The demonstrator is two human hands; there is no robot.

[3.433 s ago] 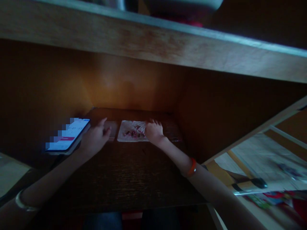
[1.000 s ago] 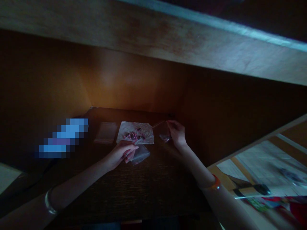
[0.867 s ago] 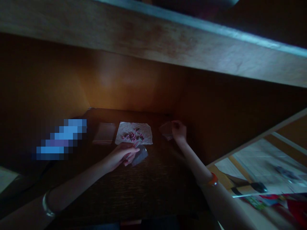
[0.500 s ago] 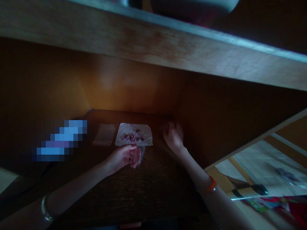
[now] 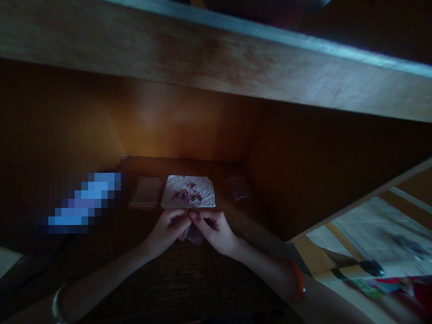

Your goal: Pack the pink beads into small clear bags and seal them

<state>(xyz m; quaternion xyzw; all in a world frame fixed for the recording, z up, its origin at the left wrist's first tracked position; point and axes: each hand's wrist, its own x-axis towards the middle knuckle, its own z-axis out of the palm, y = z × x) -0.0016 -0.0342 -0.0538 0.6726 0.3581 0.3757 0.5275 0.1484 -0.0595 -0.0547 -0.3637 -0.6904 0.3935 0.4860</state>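
My left hand (image 5: 172,228) and my right hand (image 5: 216,230) meet at the near edge of a white crumpled sheet (image 5: 168,200). Both are closed, thumbs and fingertips pinching together at the top of a small clear plastic bag (image 5: 192,236), which hangs below them. What the bag holds is too dark to make out. Several small pink and dark beads or trinkets (image 5: 188,196) lie in a loose heap on the sheet. To the right, another small clear bag (image 5: 238,188) rests on the dark wood.
A stack of flat clear bags (image 5: 146,192) lies left of the sheet. Farther left is a blurred-out bluish object (image 5: 84,202). Wooden side walls and a back panel (image 5: 182,130) enclose the dark surface, and a thick shelf edge (image 5: 216,63) crosses above.
My right hand has come back leftward from the right side, where a small bag now shows, and joined my left hand. Both now pinch the bag that my left hand held alone.
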